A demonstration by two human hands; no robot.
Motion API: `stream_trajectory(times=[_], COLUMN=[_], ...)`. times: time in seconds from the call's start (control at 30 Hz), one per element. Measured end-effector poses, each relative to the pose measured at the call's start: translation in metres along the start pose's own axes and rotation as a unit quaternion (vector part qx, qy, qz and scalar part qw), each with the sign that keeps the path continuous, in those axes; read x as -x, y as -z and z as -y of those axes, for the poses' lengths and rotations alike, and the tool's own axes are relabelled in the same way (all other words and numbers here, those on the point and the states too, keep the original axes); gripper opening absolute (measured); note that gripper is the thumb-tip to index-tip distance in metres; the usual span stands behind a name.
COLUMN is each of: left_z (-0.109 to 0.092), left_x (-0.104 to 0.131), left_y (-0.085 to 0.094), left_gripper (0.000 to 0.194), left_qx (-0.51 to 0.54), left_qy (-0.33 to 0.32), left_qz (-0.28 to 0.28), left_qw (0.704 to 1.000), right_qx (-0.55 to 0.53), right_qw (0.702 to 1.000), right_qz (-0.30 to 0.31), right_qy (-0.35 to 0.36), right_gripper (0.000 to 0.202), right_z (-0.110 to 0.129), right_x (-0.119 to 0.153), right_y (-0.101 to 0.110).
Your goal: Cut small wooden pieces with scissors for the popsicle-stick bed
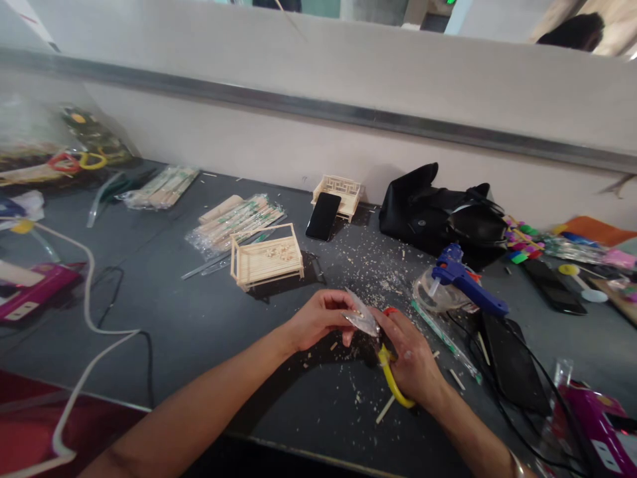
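Right hand point(411, 362) grips scissors point(385, 358), blades parted, pointing to 11 o'clock. Left hand point(326, 318): fingers bent at blades; cannot tell whether anything is pinched.

Clock positions from scissors: 
- Miniature bed frame point(263, 264), 10 o'clock: small wood bits point(281, 253) inside.
- Clear packets point(223, 236), 10 o'clock, beyond frame: pale sticks inside.
- Round clear container point(423, 289), 2 o'clock: blue glue gun point(468, 282) over it; contents unclear.
- Black bag point(415, 209), 1 o'clock: contents hidden.

Table point(184, 332): near edge 6 o'clock; open room 9 o'clock, short of white cable point(88, 292).
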State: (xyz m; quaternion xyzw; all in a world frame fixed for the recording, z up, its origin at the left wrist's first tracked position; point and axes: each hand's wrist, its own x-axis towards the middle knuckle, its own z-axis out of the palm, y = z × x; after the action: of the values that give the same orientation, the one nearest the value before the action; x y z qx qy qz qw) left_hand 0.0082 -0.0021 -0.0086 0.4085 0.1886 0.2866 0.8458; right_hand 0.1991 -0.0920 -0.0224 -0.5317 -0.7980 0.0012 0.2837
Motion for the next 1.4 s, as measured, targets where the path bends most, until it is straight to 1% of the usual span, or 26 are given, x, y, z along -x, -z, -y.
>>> stream_trajectory(times=[0.27, 0.43, 0.63, 0.77, 0.87, 0.93, 1.03, 1.13, 1.23, 1.3, 1.4], left_z=[0.0026, 0.0066, 0.0063, 0.0051, 0.0048, 0.0054, 0.0065, 0.0065, 0.0051, 0.0043, 0.0042], left_x=[-0.0006, -0.002, -0.0015, -0.0008, -0.0008, -0.0012, -0.0018, -0.0016, -0.0006, 0.0, 0.0004], left_y=[-0.0005, 0.0005, -0.0008, -0.0016, -0.0013, -0.0007, 0.0003, 0.0003, -0.0012, -0.0021, -0.0024], left_gripper=[0.03, 0.028, 0.03, 0.034, 0.037, 0.036, 0.032, 0.035, 0.037, 0.036, 0.032], left_qx=[-0.026, -0.017, -0.017, -0.015, -0.013, -0.014, -0.023, -0.04, -0.065, -0.081, -0.105], left_qy=[-0.022, -0.051, -0.046, -0.039, -0.038, -0.044, -0.061, -0.084, -0.111, -0.13, -0.154], left_qz=[-0.009, -0.005, -0.018, -0.018, -0.002, 0.002, -0.013, -0.019, -0.03, -0.038, -0.034], left_qw=[0.999, 0.999, 0.999, 0.999, 0.999, 0.999, 0.998, 0.995, 0.991, 0.987, 0.982], right_qx=[0.0, 0.011, -0.011, -0.013, 0.008, 0.035, 0.064, 0.081, 0.08, 0.074, 0.073], right_qw=[1.0, 1.0, 1.0, 1.0, 1.0, 0.999, 0.997, 0.996, 0.996, 0.996, 0.997], right_qz=[-0.009, 0.003, -0.003, -0.004, -0.004, -0.017, -0.034, -0.042, -0.043, -0.038, -0.027], right_qy=[0.01, 0.005, -0.013, -0.011, -0.008, -0.004, 0.008, 0.011, 0.013, 0.011, 0.002], right_gripper=[0.059, 0.06, 0.063, 0.061, 0.062, 0.061, 0.06, 0.062, 0.063, 0.064, 0.067], right_z=[0.0009, 0.0008, 0.0017, 0.0013, 0.001, 0.001, 0.0008, 0.0005, 0.0006, 0.0008, 0.0007], right_x=[-0.0012, -0.0004, 0.0011, 0.0025, 0.0027, 0.002, 0.0, -0.0016, -0.0023, -0.0022, -0.001], right_y=[0.0006, 0.001, -0.0007, -0.0012, -0.0005, 0.0, 0.0003, 0.0009, 0.0017, 0.0019, 0.0011])
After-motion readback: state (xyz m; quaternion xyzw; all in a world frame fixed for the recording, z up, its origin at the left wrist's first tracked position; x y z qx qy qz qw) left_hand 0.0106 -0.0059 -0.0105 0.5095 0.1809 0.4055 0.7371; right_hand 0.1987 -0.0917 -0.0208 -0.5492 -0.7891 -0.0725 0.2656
